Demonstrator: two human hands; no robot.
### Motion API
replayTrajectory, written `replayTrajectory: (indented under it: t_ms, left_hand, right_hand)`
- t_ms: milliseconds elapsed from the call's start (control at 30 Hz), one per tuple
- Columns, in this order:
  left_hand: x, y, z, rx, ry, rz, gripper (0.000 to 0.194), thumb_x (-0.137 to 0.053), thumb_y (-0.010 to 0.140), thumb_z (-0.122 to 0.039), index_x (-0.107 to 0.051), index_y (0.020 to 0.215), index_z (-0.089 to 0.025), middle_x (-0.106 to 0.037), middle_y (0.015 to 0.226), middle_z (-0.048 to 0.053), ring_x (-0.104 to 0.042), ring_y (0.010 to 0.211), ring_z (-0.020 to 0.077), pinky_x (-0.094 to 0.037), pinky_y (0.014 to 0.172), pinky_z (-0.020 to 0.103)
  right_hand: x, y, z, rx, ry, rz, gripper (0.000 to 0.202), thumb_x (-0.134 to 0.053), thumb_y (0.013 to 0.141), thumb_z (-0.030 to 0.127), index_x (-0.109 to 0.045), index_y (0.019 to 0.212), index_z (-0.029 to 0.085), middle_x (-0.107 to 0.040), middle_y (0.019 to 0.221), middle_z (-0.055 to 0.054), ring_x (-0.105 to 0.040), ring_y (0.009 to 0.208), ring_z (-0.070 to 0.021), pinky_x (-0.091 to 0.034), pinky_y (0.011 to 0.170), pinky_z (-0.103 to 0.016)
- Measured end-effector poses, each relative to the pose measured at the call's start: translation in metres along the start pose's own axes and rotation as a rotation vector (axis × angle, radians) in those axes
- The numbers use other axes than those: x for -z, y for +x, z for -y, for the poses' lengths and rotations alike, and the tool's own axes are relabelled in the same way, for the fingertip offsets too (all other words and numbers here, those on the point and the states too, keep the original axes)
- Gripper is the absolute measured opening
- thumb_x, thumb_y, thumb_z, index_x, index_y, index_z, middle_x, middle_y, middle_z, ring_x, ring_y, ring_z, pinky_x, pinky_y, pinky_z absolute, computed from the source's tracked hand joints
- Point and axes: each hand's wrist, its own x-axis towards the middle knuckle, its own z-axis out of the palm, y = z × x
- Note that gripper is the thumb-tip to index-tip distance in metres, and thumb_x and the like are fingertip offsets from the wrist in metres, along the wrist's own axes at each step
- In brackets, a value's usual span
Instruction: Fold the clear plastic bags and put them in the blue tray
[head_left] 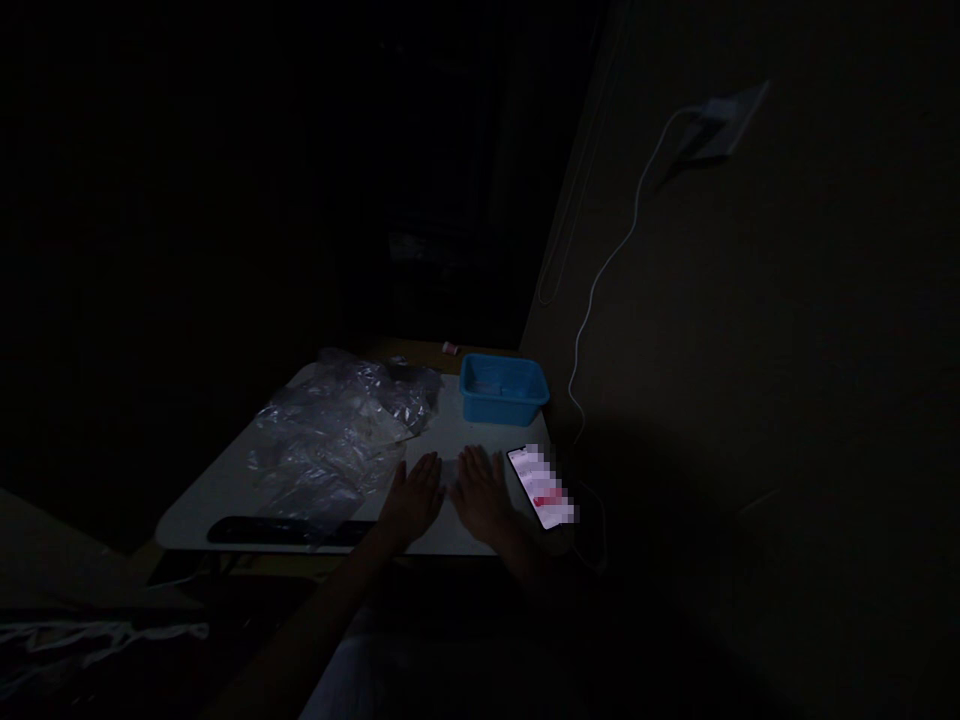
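In dim light, my left hand lies flat, palm down, near the front edge of a small white table. Beside it my right hand rests flat too, fingers stretched forward, a narrow gap between the two. Neither holds anything. Just right of my right hand lies a phone with its screen lit and partly blurred out. Crumpled clear plastic bags spread over the table's left half, close to my left hand. Beyond my hands stands a light-blue plastic basin; its contents are too dark to make out.
A white cable hangs from a wall socket at upper right, down to the table's right side. Along the front edge runs a dark slot. A small pink-and-white item sits behind the table, on a brown surface.
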Motion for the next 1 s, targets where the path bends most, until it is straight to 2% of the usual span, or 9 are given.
replayTrajectory:
  t_ms: [100, 200, 367, 633, 1000]
  left_hand:
    - [0.000, -0.001, 0.001, -0.009, 0.006, 0.037, 0.049, -0.032, 0.081, -0.022, -0.034, 0.129, -0.013, -0.033, 0.136, 0.012, -0.028, 0.126, 0.0232, -0.021, 0.099, 0.050]
    - [0.000, -0.001, 0.001, -0.012, 0.005, 0.049, 0.050, -0.031, 0.081, -0.021, -0.033, 0.130, -0.015, -0.033, 0.136, 0.011, -0.027, 0.126, 0.0221, -0.020, 0.099, 0.050]
    - [0.000, -0.001, 0.001, -0.011, 0.017, 0.046, 0.048, -0.030, 0.082, -0.022, -0.035, 0.129, -0.013, -0.034, 0.135, 0.012, -0.027, 0.126, 0.0230, -0.020, 0.099, 0.050]
    - [-0.001, 0.000, 0.000, -0.007, 0.034, 0.054, 0.047, -0.029, 0.083, -0.023, -0.036, 0.129, -0.016, -0.034, 0.135, 0.011, -0.027, 0.126, 0.0229, -0.020, 0.099, 0.050]
    - [0.001, 0.000, 0.000, -0.004, 0.014, 0.027, 0.049, -0.029, 0.082, -0.025, -0.035, 0.129, -0.012, -0.033, 0.136, 0.013, -0.029, 0.125, 0.0236, -0.021, 0.098, 0.050]
  right_hand:
    - [0.000, 0.006, 0.020, 0.067, 0.054, 0.020, 0.056, -0.017, 0.089, 0.043, -0.027, 0.133, 0.009, -0.025, 0.139, -0.012, -0.011, 0.130, -0.0216, -0.003, 0.104, -0.047]
    - [-0.002, 0.009, 0.028, 0.065, 0.083, 0.055, 0.058, -0.014, 0.089, 0.044, -0.026, 0.133, 0.007, -0.026, 0.138, -0.012, -0.013, 0.130, -0.0207, -0.003, 0.104, -0.046]
    - [-0.006, 0.009, 0.022, 0.049, 0.079, 0.105, 0.058, -0.014, 0.089, 0.045, -0.027, 0.132, 0.009, -0.030, 0.137, -0.012, -0.015, 0.129, -0.0206, -0.004, 0.104, -0.048]
    - [-0.008, 0.008, 0.017, 0.058, 0.094, 0.092, 0.059, -0.013, 0.089, 0.046, -0.028, 0.132, 0.010, -0.028, 0.137, -0.011, -0.014, 0.130, -0.0196, -0.004, 0.104, -0.048]
    - [-0.008, 0.006, 0.012, 0.048, 0.044, 0.062, 0.058, -0.014, 0.089, 0.046, -0.032, 0.131, 0.010, -0.030, 0.136, -0.011, -0.016, 0.129, -0.0219, -0.002, 0.103, -0.049]
